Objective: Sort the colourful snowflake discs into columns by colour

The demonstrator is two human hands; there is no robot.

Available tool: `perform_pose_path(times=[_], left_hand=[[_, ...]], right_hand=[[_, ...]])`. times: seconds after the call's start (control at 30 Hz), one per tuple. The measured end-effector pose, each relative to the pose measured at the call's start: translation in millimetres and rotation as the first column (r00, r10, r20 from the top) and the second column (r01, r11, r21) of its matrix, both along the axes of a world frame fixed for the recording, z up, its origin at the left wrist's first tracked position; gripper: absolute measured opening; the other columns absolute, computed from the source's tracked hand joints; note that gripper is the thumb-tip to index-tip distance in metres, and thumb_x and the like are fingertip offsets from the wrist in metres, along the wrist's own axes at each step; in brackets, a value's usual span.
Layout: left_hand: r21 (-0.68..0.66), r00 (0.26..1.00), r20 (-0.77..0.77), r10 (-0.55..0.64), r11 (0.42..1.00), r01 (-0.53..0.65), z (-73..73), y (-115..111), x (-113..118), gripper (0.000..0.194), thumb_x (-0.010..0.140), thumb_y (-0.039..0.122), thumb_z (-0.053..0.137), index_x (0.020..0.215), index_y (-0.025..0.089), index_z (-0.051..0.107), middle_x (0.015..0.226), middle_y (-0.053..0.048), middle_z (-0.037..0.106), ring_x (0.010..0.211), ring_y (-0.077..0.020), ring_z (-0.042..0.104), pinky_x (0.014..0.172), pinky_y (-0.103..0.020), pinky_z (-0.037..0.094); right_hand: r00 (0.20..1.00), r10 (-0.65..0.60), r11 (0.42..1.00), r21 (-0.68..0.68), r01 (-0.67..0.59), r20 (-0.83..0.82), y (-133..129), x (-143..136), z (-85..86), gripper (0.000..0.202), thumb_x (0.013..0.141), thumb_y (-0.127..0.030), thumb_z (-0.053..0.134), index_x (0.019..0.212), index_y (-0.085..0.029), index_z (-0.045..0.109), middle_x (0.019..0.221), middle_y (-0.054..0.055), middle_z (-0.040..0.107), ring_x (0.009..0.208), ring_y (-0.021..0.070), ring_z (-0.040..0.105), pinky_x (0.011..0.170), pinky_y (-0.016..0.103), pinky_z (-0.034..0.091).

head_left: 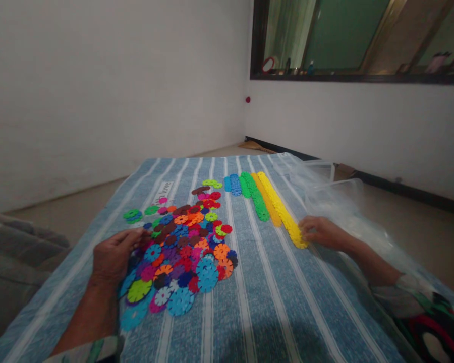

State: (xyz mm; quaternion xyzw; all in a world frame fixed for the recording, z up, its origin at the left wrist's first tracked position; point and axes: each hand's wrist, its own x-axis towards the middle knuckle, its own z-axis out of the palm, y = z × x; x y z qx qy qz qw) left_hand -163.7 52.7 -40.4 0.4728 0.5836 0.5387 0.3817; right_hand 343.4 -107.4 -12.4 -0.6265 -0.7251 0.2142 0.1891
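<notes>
My left hand (113,253) reaches into the left side of a heap of notched plastic discs (183,241) in many colours. Its fingers are drawn together at the heap's edge; what they hold, if anything, is hidden. My right hand (323,232) pinches at the near end of a long yellow row of overlapping discs (279,207). Beside that row lie an orange-yellow row (267,198), a green row (256,198) and short blue rows (233,185). A few lime discs (212,183) and green discs (132,214) sit apart from the heap's middle.
A striped blue cloth (245,307) covers the table. Clear plastic containers or bags (336,196) stand along the right edge, next to my right forearm. Grey fabric (18,267) shows at far left. Behind are white walls and a window (348,35).
</notes>
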Motion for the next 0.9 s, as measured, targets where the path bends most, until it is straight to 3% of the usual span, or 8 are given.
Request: perform_pose_path(times=[0.2,0.3,0.37,0.47,0.57,0.67,0.9], left_hand=[[0.012,0.998,-0.04,-0.041,0.999,0.041,5.1,-9,4,0.021,0.063,0.031,0.072,0.073,0.013,0.07,0.069,-0.002,0.072,0.061,-0.0142,0.065,0.061,-0.025,0.054],[0.03,0.993,-0.107,-0.045,0.998,0.049,8.2,-14,7,0.025,0.064,0.037,0.069,0.072,0.013,0.07,0.069,-0.003,0.071,0.06,-0.014,0.064,0.061,-0.026,0.054],[0.041,0.967,-0.24,-0.081,0.995,0.093,9.5,-17,9,0.03,0.065,0.042,0.067,0.075,0.014,0.071,0.07,-0.003,0.072,0.063,-0.0164,0.065,0.064,-0.028,0.054],[0.062,0.845,-0.507,-0.169,0.971,0.231,10.5,-20,16,0.034,0.07,0.046,0.061,0.081,0.016,0.072,0.075,-0.003,0.073,0.074,-0.0203,0.067,0.073,-0.031,0.053],[0.077,0.67,-0.711,-0.211,0.925,0.373,11.1,-23,28,0.032,0.076,0.043,0.057,0.09,0.019,0.072,0.093,-0.006,0.074,0.089,-0.0222,0.066,0.084,-0.035,0.051],[0.048,0.519,-0.824,-0.229,0.883,0.466,11.3,-29,44,0.033,0.081,0.038,0.055,0.104,0.019,0.069,0.107,-0.009,0.071,0.101,-0.0234,0.064,0.093,-0.038,0.048],[-0.081,0.291,-0.914,-0.284,0.828,0.554,10.8,-53,83,0.044,0.085,0.04,0.058,0.122,0.017,0.06,0.138,-0.013,0.054,0.129,-0.0273,0.047,0.11,-0.046,0.034]], right_hand=[[0.984,-0.137,0.984,0.129,0.123,0.114,3,-14,-6.2,0.019,0.08,-0.029,0.055,0.086,-0.018,0.069,0.095,0.01,0.069,0.088,0.0238,0.064,0.083,0.037,0.048],[0.996,-0.038,0.985,0.172,0.024,0.076,8,-54,-11.3,0.02,0.085,-0.031,0.052,0.09,-0.019,0.067,0.097,0.009,0.069,0.091,0.0231,0.063,0.085,0.037,0.047],[0.995,0.068,0.979,0.186,-0.08,0.07,11,-91,-15.7,0.017,0.086,-0.027,0.051,0.092,-0.019,0.065,0.097,0.009,0.068,0.092,0.0225,0.062,0.085,0.037,0.047],[0.967,0.233,0.948,0.197,-0.25,0.104,14,-144,-24.7,0.013,0.086,-0.022,0.051,0.089,-0.018,0.063,0.092,0.008,0.065,0.087,0.0214,0.059,0.079,0.035,0.047],[0.942,0.318,0.914,0.232,-0.334,0.105,17,-175,-38.1,0.014,0.09,-0.021,0.048,0.087,-0.018,0.062,0.088,0.007,0.063,0.085,0.0206,0.057,0.076,0.034,0.046],[0.95,0.306,0.898,0.311,-0.311,0.066,22,-182,-55.0,0.012,0.09,-0.019,0.05,0.087,-0.018,0.061,0.089,0.007,0.063,0.087,0.0208,0.056,0.078,0.035,0.046],[0.955,0.295,0.856,0.448,-0.26,-0.011,27,-180,-77.5,0.012,0.091,-0.016,0.05,0.092,-0.02,0.061,0.091,0.006,0.065,0.084,0.0202,0.057,0.076,0.035,0.046]])
